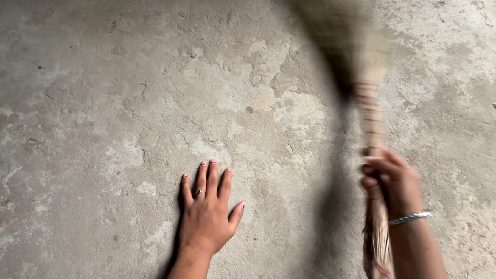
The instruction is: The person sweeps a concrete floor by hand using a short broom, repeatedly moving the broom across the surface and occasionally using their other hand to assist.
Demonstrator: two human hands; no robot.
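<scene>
We are gripping the broom (367,90) in our right hand (391,182), left hand (209,205) lying open, flat on the floor (85,83); sweeping is looking midway, grit remaining far right.

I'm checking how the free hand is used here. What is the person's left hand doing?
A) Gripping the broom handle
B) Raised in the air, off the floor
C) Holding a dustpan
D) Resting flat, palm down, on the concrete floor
D: the left hand lies flat with fingers spread on the concrete floor, while the right hand grips the blurred broom.
</scene>
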